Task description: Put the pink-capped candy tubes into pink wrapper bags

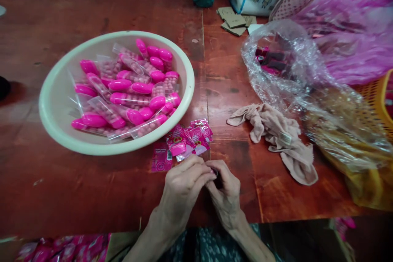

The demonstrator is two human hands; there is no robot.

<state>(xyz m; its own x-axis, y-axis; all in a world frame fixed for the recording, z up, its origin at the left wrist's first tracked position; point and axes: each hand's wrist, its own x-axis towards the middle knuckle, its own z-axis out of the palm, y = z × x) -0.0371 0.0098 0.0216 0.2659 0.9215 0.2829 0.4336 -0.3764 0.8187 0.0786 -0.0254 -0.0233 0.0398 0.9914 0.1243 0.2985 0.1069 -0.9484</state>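
A small piece (215,171), not identifiable, is pinched between the closed fingertips of the left hand (181,186) and right hand (226,196) near the front edge of the table (92,196), just short of the pink packets (184,141), and could be dropped over that edge should the pinch be loosened

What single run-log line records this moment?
left hand and right hand: fingertips together on small item | pink packets: just ahead on table | bowl: holds pink tubes | cloth: right
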